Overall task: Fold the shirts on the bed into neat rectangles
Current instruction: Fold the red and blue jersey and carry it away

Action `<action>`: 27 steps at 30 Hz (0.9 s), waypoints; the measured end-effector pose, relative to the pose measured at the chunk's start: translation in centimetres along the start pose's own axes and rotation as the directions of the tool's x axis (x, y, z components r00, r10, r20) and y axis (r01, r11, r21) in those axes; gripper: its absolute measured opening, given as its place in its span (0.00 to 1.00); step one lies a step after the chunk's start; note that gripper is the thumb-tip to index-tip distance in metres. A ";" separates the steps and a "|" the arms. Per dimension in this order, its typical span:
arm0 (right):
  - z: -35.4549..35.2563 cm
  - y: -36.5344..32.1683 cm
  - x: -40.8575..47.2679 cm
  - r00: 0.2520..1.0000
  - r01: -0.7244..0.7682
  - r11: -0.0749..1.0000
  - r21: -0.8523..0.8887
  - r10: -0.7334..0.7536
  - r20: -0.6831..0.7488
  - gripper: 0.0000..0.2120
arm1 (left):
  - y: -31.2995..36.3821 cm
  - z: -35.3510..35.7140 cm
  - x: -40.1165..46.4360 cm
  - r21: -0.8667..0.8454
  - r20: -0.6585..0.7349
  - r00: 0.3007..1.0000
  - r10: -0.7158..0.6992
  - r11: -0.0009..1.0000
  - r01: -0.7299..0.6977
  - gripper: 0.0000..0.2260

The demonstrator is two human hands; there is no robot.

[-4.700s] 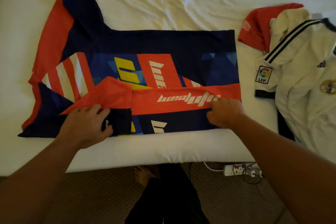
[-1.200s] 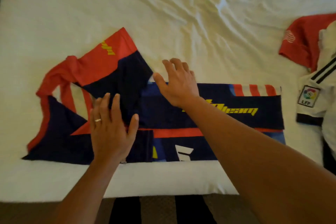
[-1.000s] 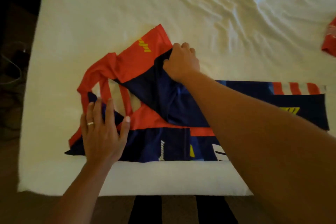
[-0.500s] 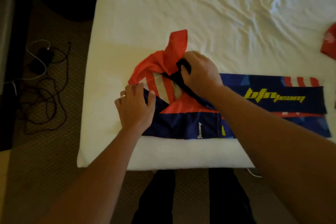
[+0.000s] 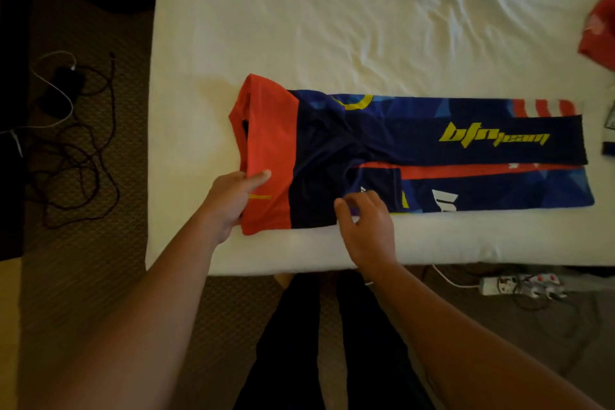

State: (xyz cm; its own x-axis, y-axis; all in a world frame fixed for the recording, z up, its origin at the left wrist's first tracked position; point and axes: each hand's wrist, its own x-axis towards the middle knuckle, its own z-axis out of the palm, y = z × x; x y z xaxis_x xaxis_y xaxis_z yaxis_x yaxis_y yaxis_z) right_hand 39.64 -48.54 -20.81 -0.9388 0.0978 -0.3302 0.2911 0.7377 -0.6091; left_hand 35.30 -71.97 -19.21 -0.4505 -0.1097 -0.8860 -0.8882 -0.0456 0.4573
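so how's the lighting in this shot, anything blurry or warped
Head view: the bed is lit warm and bright, the floor falls dark; the right hand looks slightly motion-blurred; the wide lens bows the mattress edge.

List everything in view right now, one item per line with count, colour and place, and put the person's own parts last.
Navy, red and blue sports jersey with yellow lettering: one, folded into a long strip, along the near edge of the bed.
White-sheeted bed: one, white, wrinkled, fills the upper frame.
Red garment: one, red, on the bed at the right edge, cut off.
White power strip: one, white, on the floor under the bed's near right edge.
Dark tangled cables: a bundle, dark with one white lead, on the carpet at left.
Left hand: one, grips the jersey's red end.
Right hand: one, fingers on the jersey's near edge.
Dark-trousered legs: two, bottom centre.
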 end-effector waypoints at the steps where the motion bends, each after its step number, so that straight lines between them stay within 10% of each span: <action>1: -0.1 -0.4 0.3 0.988 -0.151 0.985 0.081 0.150 0.021 0.16 | -0.3 0.0 -0.2 0.017 -0.011 1.000 0.010 1.000 -0.009 0.13; 8: 0.0 -3.6 2.3 0.906 -0.413 0.873 0.259 0.365 0.216 0.21 | -1.1 -0.7 -1.7 -0.055 0.014 1.000 0.002 0.998 -0.001 0.07; 12: -1.4 -3.2 2.9 0.760 -0.650 0.535 0.540 0.475 0.444 0.07 | -2.0 -0.9 -2.7 -0.131 0.092 0.993 -0.077 0.987 0.089 0.09; 16: -2.1 -0.8 2.0 0.653 -0.702 0.685 0.195 0.510 0.560 0.07 | -3.8 -0.7 -2.8 0.092 0.068 0.990 -0.123 0.989 0.116 0.10; 23: -2.1 -1.1 2.5 0.962 -0.259 0.962 -0.092 0.265 0.066 0.18 | 1.1 -2.3 -1.5 0.635 -0.061 0.986 -0.152 0.756 0.156 0.14; 27: -0.4 -3.9 6.3 1.000 0.017 1.000 -0.019 -0.018 -0.023 0.11 | 5.4 -3.5 1.7 0.616 -0.180 0.934 0.308 0.776 -0.137 0.08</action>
State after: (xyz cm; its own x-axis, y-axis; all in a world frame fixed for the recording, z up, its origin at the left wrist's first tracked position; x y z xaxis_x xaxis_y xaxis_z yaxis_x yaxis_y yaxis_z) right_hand 32.56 -50.58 -20.23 -0.9478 0.0998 -0.3029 0.2712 0.7521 -0.6007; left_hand 30.02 -75.83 -18.01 -0.6781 -0.2957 -0.6729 -0.6831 0.5913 0.4286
